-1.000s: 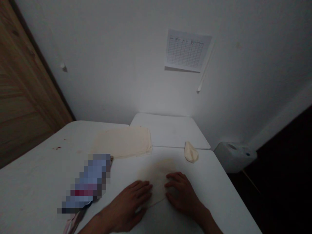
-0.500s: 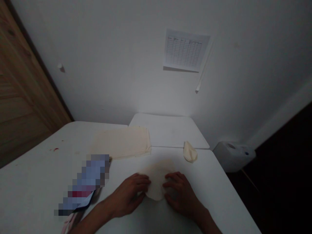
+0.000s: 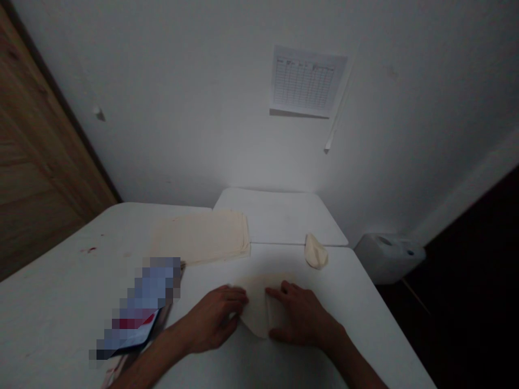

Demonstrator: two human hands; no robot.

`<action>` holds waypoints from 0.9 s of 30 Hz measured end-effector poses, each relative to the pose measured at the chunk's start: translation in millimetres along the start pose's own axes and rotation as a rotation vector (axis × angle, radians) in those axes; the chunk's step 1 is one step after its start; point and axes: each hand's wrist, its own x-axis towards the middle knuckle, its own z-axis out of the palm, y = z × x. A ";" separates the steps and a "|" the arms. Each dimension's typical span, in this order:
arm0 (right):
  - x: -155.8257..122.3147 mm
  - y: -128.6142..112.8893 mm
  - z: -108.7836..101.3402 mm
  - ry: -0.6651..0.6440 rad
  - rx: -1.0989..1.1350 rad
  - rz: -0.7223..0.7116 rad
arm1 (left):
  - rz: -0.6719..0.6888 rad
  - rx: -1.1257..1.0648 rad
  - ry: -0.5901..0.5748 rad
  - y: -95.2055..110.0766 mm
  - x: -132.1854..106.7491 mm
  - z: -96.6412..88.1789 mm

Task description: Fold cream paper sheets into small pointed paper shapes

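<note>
A thin cream sheet (image 3: 254,310), cloth or paper I cannot tell, lies partly folded on the white table in front of me. My left hand (image 3: 219,316) has its fingers curled at the sheet's left edge, thumb below them, pinching it. On the right side, my right hand (image 3: 298,316) presses the sheet down, index finger and thumb stretched apart along a straight folded edge. Farther back to the right lies a small folded cream piece (image 3: 315,252), pointed at the top. A flat stack of cream sheets (image 3: 203,237) rests at the back left.
A phone-like device (image 3: 141,329), largely pixelated, lies left of my left forearm. The white table (image 3: 324,356) meets a wall bearing a printed chart (image 3: 306,81). A white box-like object (image 3: 389,256) stands beyond the right edge. At far left is a wooden door (image 3: 36,162).
My right hand has spread its index finger and thumb and pressed flat along the sheet, which now shows a straight folded edge. My left hand has shifted slightly left.
</note>
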 end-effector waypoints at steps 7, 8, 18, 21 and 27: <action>3.5 4.3 -0.8 -0.017 0.030 0.008 | -0.138 -0.061 0.035 -5.3 5.0 6.0; 3.3 4.5 -0.4 -0.019 0.036 0.012 | -0.166 -0.073 0.032 -6.9 6.9 7.4; 1.7 5.4 1.9 -0.002 0.052 0.017 | -0.284 0.026 0.021 -14.6 35.2 22.6; 1.1 5.2 1.7 0.007 0.051 0.023 | -0.289 0.077 0.055 -14.9 37.4 29.1; -2.8 3.6 2.8 0.030 0.082 0.027 | -0.255 0.186 0.077 -13.4 38.9 38.5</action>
